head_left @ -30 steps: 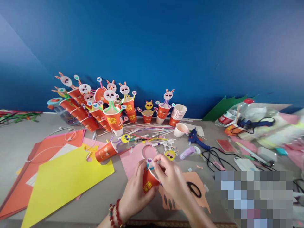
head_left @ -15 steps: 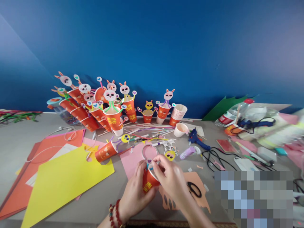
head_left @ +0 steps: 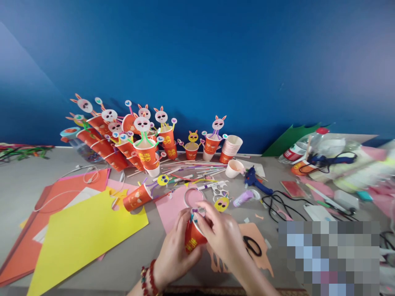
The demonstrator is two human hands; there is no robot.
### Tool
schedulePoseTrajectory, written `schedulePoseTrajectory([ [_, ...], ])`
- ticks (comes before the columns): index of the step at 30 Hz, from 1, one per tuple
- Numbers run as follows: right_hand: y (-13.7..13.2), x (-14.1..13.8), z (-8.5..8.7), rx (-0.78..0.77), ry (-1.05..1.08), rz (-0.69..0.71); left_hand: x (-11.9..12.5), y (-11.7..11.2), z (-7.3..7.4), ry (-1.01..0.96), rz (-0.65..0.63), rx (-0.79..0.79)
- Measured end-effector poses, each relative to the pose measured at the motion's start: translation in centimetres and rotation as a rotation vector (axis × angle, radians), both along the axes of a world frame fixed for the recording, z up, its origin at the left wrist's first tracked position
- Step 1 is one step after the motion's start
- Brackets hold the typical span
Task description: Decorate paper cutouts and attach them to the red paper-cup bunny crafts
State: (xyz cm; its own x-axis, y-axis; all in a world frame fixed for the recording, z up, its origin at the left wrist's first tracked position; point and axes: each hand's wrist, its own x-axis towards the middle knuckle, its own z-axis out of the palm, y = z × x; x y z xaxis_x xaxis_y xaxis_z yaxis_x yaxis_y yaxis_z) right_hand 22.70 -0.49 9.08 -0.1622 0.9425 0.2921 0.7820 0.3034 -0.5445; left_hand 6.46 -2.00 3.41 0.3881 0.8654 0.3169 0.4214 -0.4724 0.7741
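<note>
My left hand (head_left: 174, 250) is wrapped round a red paper cup (head_left: 195, 238) with yellow lettering, which tilts in front of me. A blue strip (head_left: 191, 216) stands up at the cup's rim. On it sits a small white paper disc (head_left: 195, 210) with a purple heart. My right hand (head_left: 220, 232) is closed, thumb and forefinger pinching at this disc just above the rim. The fingers partly hide the disc and the inside of the cup. Just beyond the hands lie a tape ring (head_left: 202, 196) and a yellow rabbit face (head_left: 221, 203).
Finished-looking cups with paper rabbit heads (head_left: 143, 152) crowd the back left. A cup stack (head_left: 231, 148) stands behind. A blue glue gun (head_left: 258, 183) and its black cable lie right. Yellow paper (head_left: 92, 230) covers the left; black scissors handles (head_left: 252, 246) rest on peach paper (head_left: 247, 230).
My right fingers have shifted slightly at the rim, and the disc has turned and moved a little. The left hand keeps its hold on the cup.
</note>
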Motion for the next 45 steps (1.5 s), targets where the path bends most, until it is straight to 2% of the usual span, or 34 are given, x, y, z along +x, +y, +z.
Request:
schedulePoseTrajectory([
  [7,-0.5,-0.1,-0.3,0.077,0.029,0.005,0.0,0.0,-0.4,-0.006,0.098,0.014],
  [12,-1.3,-0.5,-0.3,0.193,-0.013,0.139,0.1,0.0,-0.7,-0.007,0.194,0.038],
  [15,-1.8,-0.6,-0.3,0.238,-0.073,0.209,0.2,0.0,-0.5,-0.043,0.181,0.050],
  [21,-2.3,-0.9,-0.5,0.252,-0.063,0.195,0.3,-0.1,-0.1,-0.061,0.220,0.056],
  [29,-2.2,-1.3,-1.5,0.234,0.005,0.232,0.2,-0.1,-0.4,-0.061,0.195,0.070],
  [35,-2.4,-1.3,-1.5,0.248,0.006,0.223,0.3,-0.2,-0.6,-0.061,0.191,0.063],
  [45,-2.5,-1.3,-1.2,0.264,-0.045,0.196,0.2,-0.4,-1.6,-0.059,0.189,0.047],
])
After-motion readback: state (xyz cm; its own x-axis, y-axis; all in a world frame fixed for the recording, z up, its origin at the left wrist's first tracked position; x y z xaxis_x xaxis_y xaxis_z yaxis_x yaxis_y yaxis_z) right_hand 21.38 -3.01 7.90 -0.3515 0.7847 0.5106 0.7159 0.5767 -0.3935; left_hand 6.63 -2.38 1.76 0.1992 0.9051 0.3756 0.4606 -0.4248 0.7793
